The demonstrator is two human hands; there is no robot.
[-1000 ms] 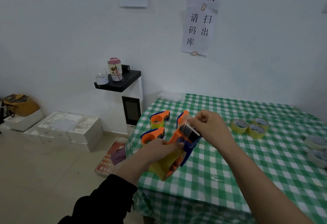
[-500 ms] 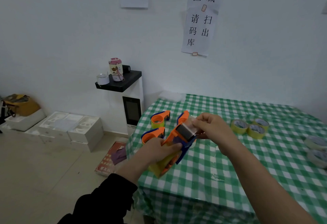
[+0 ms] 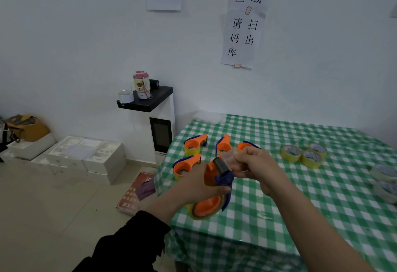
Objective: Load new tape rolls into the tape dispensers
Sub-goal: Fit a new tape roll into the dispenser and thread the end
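Observation:
My left hand [image 3: 198, 185] grips an orange and blue tape dispenser [image 3: 211, 194] with a yellowish roll in it, held above the table's near left corner. My right hand [image 3: 255, 165] pinches the clear tape end at the dispenser's cutter end. Several other orange dispensers stand on the green checked table [image 3: 300, 203]: one at the back left [image 3: 193, 146], one beside it [image 3: 223, 146], one nearer [image 3: 185, 167], and another partly hidden behind my right hand [image 3: 247, 146]. Three yellow tape rolls [image 3: 304, 155] lie to the right.
More pale tape rolls [image 3: 384, 177] lie at the table's right edge. Left of the table stands a white machine with a black shelf [image 3: 148, 100] carrying a cup. White boxes [image 3: 86, 155] and a red book [image 3: 137, 192] lie on the floor.
The dispenser has tilted so its roll end hangs lower and its cutter end points up. My right hand has shifted slightly right, pulling the tape end.

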